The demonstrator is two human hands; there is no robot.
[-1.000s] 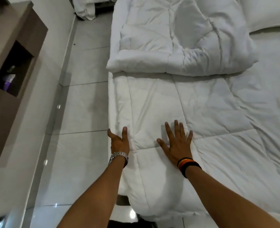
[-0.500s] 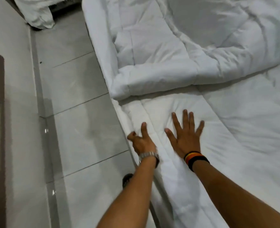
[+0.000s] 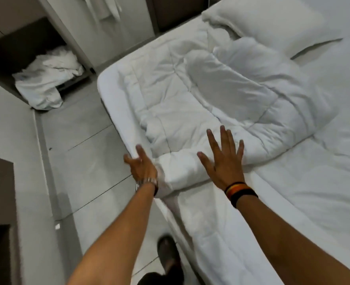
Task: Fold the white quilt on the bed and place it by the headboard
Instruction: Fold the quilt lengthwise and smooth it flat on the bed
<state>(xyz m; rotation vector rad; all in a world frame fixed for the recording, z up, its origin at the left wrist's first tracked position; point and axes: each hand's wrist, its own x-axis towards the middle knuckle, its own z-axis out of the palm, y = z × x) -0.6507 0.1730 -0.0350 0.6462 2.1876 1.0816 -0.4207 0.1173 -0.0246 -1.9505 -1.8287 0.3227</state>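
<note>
Item one, the white quilt (image 3: 200,103): we find it on the bed (image 3: 324,182), its upper part folded back into a thick doubled layer toward the head end, the rolled fold edge running across the mattress just ahead of our hands; a single layer continues toward us along the bed's near side.

Item two, our right hand (image 3: 224,161): flat on the fold edge, palm down, fingers (image 3: 223,136) spread apart, gripping nothing. A striped and a black band circle the wrist.

Item three, our left hand (image 3: 142,165): at the quilt's corner by the bed's left edge, fingers apart and slightly curled, touching the fabric without closing on it. A metal watch (image 3: 147,182) sits on the wrist.

Item four, a pillow (image 3: 268,25): at the head end, beyond the folded part.

Item five, the tiled floor (image 3: 83,161): left of the bed, with a heap of white linen (image 3: 46,81) in a dark recess.

Item six, our dark shoe (image 3: 168,249): on the floor beside the bed.
</note>
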